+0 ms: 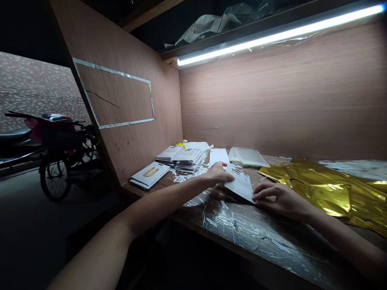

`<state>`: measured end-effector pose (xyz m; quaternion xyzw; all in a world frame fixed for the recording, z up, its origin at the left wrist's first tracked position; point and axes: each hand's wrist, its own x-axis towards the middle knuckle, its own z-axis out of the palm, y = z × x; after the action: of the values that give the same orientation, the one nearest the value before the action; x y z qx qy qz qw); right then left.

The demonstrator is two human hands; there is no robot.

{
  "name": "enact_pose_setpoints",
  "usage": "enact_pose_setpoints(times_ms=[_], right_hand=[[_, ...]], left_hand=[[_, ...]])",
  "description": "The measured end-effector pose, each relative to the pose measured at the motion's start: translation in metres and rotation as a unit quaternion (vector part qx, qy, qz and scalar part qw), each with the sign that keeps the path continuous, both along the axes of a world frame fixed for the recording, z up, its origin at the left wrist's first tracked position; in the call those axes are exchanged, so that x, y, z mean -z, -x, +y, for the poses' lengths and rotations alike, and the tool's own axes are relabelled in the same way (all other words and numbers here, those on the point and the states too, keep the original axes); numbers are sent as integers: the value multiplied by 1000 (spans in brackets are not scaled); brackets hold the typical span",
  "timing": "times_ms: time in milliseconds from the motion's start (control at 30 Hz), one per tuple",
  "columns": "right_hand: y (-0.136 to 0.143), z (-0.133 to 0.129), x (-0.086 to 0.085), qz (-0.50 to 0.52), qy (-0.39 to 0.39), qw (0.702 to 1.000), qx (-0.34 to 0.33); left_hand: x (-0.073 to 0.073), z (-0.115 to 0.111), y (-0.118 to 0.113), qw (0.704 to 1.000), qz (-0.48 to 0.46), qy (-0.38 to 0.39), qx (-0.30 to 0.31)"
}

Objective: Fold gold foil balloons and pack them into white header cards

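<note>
A white printed card (242,186) is held slightly tilted just above the worktable. My left hand (220,174) is closed on its left side, thumb and fingers at the edge. At the near right corner, my right hand (276,197) pinches the card between thumb and fingertips. Behind my left hand is a blank white panel (219,156); whether it joins the printed card I cannot tell. Stacks of similar printed cards (189,157) stand left of my left hand. Further left lies a small pile of cards with a gold letter U (150,173) on top.
Gold foil sheets (329,193) spread over the right side of the worktable (229,233). Clear plastic sleeves (246,156) lie at the back. White paper scraps (193,173) are scattered about. Wooden panels wall the left and back; a lit tube (272,38) hangs under the shelf.
</note>
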<state>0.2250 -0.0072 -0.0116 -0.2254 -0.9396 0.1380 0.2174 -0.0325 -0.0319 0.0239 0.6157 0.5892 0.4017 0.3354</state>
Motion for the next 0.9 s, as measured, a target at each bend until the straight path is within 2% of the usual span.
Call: enact_pose_setpoints(times_ms=[67, 133, 167, 267, 333, 367, 433, 500, 600, 667, 733, 900], right_hand=[[0, -4, 0, -1, -32, 999, -2], [2, -8, 0, -2, -54, 999, -3], [4, -10, 0, 3, -61, 998, -2], [29, -14, -3, 37, -35, 999, 0], [65, -16, -8, 49, 54, 997, -15], [88, -16, -12, 57, 124, 990, -32], [142, -16, -20, 55, 239, 966, -85], [201, -17, -27, 47, 363, 924, -109], [281, -23, -31, 76, 607, 786, -85], [319, -30, -29, 69, 644, 757, -84], [346, -36, -24, 62, 662, 743, -76], [371, -41, -12, 83, 696, 711, -57]], left_hand=[[-17, -15, 15, 999, -16, -32, 8], [-43, -36, 41, 996, -20, -82, 11], [-57, -49, 57, 991, 6, -135, 6], [-93, -97, 113, 947, 171, -256, -88], [-103, -127, 149, 898, 311, -272, -148], [-103, -139, 164, 872, 382, -261, -159], [-94, -155, 189, 832, 482, -219, -168], [-78, -160, 206, 818, 531, -148, -168], [-53, -156, 221, 849, 511, -40, -128], [-42, -148, 230, 864, 493, -4, -101], [-35, -141, 239, 866, 491, 9, -93], [-26, -127, 258, 868, 487, 21, -89]])
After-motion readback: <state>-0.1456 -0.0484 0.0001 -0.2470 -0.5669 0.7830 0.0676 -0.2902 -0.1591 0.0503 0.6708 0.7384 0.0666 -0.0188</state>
